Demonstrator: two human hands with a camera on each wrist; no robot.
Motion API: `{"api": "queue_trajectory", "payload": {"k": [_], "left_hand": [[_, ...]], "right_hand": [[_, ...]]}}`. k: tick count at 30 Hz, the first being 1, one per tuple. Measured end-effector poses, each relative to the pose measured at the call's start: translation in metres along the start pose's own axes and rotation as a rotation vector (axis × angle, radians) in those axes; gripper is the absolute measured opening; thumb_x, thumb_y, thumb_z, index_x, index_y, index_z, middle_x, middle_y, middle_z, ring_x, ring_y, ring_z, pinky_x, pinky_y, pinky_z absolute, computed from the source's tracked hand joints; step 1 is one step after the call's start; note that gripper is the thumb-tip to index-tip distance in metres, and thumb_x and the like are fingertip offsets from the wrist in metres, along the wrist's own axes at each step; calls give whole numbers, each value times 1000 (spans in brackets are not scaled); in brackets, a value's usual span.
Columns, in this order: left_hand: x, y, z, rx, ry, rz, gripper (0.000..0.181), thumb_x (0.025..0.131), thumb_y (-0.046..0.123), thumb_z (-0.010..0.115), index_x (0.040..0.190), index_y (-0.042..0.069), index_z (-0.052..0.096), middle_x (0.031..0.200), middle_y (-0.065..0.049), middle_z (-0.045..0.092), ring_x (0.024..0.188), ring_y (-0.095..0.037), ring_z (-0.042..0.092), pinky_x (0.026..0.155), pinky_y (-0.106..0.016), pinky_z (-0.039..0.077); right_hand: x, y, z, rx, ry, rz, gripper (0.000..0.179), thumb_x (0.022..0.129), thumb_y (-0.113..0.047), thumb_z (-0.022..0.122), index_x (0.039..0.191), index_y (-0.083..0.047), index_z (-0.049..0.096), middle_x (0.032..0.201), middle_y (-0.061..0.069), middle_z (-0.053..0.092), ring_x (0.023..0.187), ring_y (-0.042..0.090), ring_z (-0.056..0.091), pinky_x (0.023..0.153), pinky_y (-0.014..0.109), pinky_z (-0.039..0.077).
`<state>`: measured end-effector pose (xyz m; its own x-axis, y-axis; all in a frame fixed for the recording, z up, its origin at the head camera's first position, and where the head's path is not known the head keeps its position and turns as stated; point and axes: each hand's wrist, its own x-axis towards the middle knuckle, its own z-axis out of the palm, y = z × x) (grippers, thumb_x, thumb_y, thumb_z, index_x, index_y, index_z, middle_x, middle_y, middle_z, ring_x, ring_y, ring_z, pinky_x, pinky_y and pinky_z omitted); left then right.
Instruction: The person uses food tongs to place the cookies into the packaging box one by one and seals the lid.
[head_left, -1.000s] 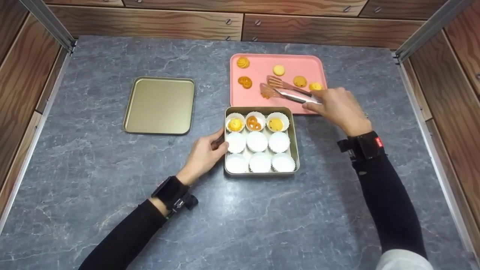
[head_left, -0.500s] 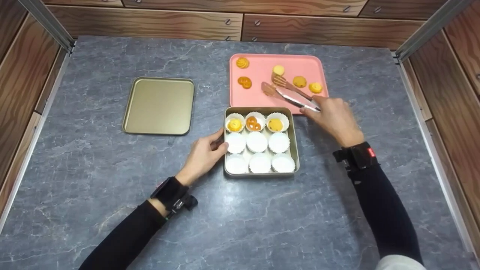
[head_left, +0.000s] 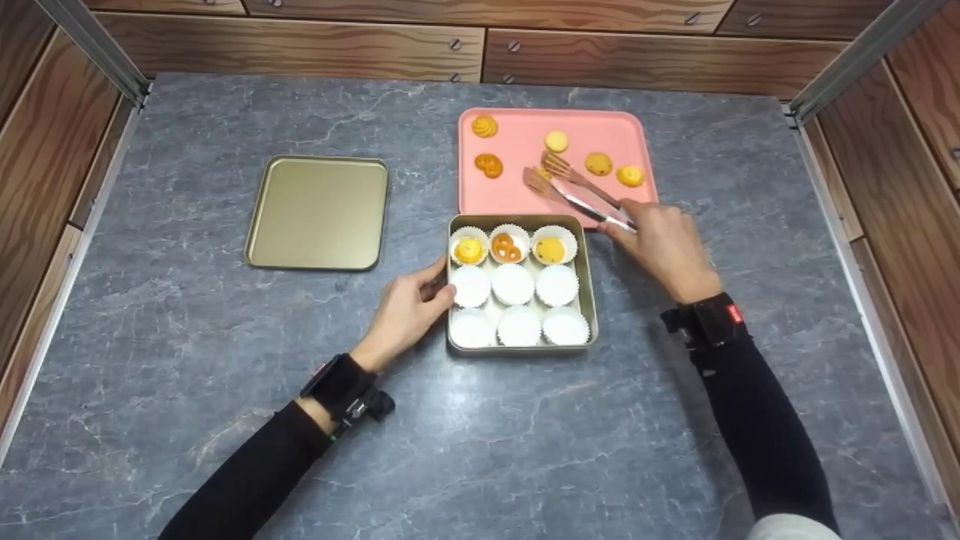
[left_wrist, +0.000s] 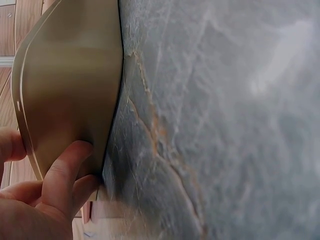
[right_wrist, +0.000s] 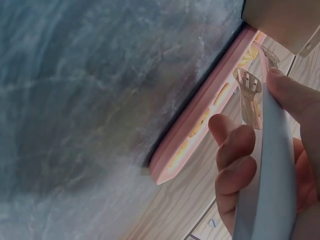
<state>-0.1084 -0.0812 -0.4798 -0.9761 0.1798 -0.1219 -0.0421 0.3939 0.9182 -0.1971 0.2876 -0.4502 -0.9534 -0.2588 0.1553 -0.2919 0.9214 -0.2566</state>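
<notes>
My left hand (head_left: 405, 311) holds the left wall of a gold square tin (head_left: 592, 300), thumb at the rim and fingers against the outer side (left_wrist: 75, 90). White paper cups fill the tin. Its back row carries a yellow cookie (head_left: 469, 250), a pretzel cookie (head_left: 505, 247) and a speckled round cookie (head_left: 550, 250); the cups in front hold nothing. Over the pink tray (head_left: 517, 120), my right hand (head_left: 667, 247) grips tongs (head_left: 589, 206) with slotted brown tips. A yellowish cookie (head_left: 543, 173) shows between the tips, partly hidden; whether they touch it I cannot tell.
On the tray lie a swirl cookie (head_left: 484, 126), another pretzel cookie (head_left: 488, 166), a pale round one (head_left: 556, 141), a brown round one (head_left: 598, 163) and a yellow one (head_left: 630, 176). A gold lid (head_left: 318, 213) lies left. Wooden panels (head_left: 300, 49) border the table.
My right hand has come nearer and slightly left, swinging the tongs until their tips stand on either side of the yellowish cookie. The left hand and tin have stayed in place.
</notes>
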Motion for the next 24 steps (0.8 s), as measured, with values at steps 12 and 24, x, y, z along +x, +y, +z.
{"api": "queue_trajectory", "payload": {"k": [12,24], "left_hand": [[0,1,0,-13,-1,16,56,99,17,66,150,2,49,147,-20,53,129,-24,61,110,-32,50],[0,1,0,-12,-11,-6,57,99,18,66,151,4,48,148,-21,52,130,-26,61,107,-31,52]], "right_hand": [[-9,7,2,19,61,-8,30,97,-36,74,97,-7,66,68,8,57,61,33,57,51,47,48],[-18,10,-5,50,90,-1,33,98,-37,73,104,-4,70,72,10,60,66,35,60,59,53,53]]}}
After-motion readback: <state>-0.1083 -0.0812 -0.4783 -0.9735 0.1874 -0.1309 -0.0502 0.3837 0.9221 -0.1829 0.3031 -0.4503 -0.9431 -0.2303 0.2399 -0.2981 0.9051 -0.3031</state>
